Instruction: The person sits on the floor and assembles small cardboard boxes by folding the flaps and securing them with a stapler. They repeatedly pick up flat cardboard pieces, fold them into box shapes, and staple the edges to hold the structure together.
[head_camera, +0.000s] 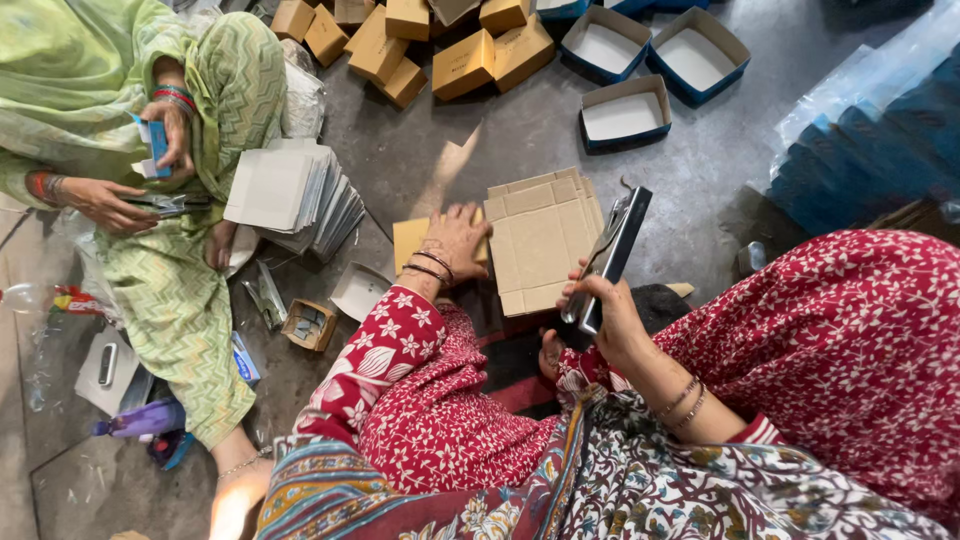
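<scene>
Cardboard (540, 240), brown and flat with flaps, lies on the floor under the open left hand (455, 240); the right hand (605, 310) grasps a shiny stapler (610, 255).

I see folded brown boxes (420, 45), open blue-sided trays (625, 115), and a co-worker's white card stack (290, 195) nearby

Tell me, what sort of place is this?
Probably a small packing workshop run on a bare floor. The left hand rests on flat unfolded brown cardboard blanks, closed small brown cardboard cartons lie heaped behind, and open blue-sided box trays sit nearby.
</scene>
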